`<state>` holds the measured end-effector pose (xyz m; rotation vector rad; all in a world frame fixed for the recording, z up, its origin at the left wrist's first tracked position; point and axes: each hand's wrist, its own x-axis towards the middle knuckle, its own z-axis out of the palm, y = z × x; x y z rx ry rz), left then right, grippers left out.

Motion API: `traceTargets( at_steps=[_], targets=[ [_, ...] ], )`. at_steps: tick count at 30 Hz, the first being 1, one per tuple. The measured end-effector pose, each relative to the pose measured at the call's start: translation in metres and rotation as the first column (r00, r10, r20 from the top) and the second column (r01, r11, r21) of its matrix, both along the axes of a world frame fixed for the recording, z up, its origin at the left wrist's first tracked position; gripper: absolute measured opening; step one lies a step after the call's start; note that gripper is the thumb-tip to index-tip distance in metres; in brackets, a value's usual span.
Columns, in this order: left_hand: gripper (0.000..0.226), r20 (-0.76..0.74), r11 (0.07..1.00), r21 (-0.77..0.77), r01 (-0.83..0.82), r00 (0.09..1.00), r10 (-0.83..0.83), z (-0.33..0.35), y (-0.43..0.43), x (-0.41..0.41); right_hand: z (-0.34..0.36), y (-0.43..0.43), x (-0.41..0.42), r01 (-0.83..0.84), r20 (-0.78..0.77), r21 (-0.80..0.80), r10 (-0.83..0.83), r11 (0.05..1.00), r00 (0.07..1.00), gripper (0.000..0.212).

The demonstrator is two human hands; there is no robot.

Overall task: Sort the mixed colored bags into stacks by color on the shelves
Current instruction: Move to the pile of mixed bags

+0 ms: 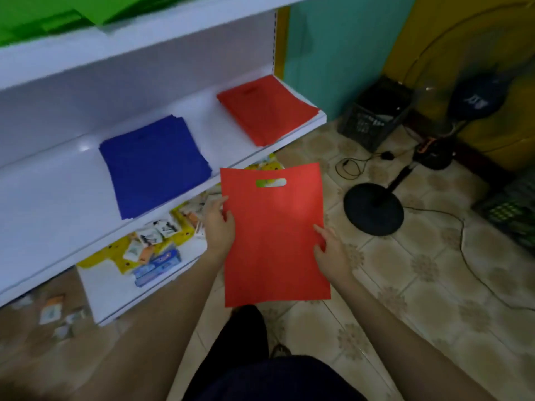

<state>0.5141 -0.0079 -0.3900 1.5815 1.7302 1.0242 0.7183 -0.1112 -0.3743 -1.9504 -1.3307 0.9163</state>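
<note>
Pinching the red bag [275, 235] at 9 o'clock, the left grip [220, 224] is holding it flat in the air while the right grip [330, 250] is pinching at 3 o'clock; carrying it level to the red stack [269, 110] at 12 o'clock, edges squared, is looking wise.

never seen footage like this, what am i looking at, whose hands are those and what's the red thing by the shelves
There is no machine here. One camera worn on a person's head looks forward and down, so the hands reaching in from below are the wearer's own. The left hand and right hand each take a grip on one side edge of a flat red bag with a cut-out handle, holding it over the tiled floor. On the middle shelf lie a blue stack and a red stack. Green bags sit on the top shelf. Small packets lie on the lowest shelf.
</note>
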Motion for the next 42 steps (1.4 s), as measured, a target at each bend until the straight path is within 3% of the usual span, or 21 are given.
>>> traceTargets(
  at_steps=[10,13,18,25,32,35,39,42],
  targets=[
    [0.052,-0.057,0.978,-0.098,0.183,0.98,-0.189,-0.02,0.121,0.055,-0.015,0.1,0.07,0.012,0.018,-0.105,-0.01,0.994,1.0,0.054],
    [0.049,-0.051,0.981,-0.08,0.176,0.982,-0.181,-0.016,0.164,0.077,-0.008,0.147,0.095,0.033,0.048,-0.038,-0.031,0.999,0.998,0.051],
    [0.034,-0.064,0.991,-0.135,0.01,0.998,-0.018,-0.012,0.237,0.096,-0.003,0.234,0.127,-0.019,0.05,-0.042,0.021,0.999,0.999,0.045],
    [0.042,-0.176,0.993,-0.106,-0.045,0.984,0.025,-0.012,0.341,0.109,-0.013,0.395,0.165,-0.267,0.101,0.038,0.262,0.963,0.96,0.045],
    [0.046,-0.255,0.94,-0.25,-0.23,0.953,0.165,-0.037,0.426,0.116,-0.045,0.535,0.178,-0.469,0.141,0.038,0.46,0.882,0.877,0.049],
    [0.051,-0.343,0.884,-0.349,-0.311,0.92,0.188,-0.044,0.435,0.122,-0.053,0.563,0.179,-0.513,0.104,-0.05,0.515,0.857,0.851,0.047],
    [0.041,-0.301,0.854,-0.379,-0.356,0.92,0.25,-0.051,0.412,0.13,-0.069,0.567,0.192,-0.511,0.141,-0.209,0.543,0.834,0.828,0.046],
    [0.038,-0.278,0.84,-0.387,-0.38,0.917,0.287,-0.04,0.382,0.136,-0.066,0.551,0.191,-0.528,0.192,-0.234,0.571,0.816,0.798,0.047]
  ],
)
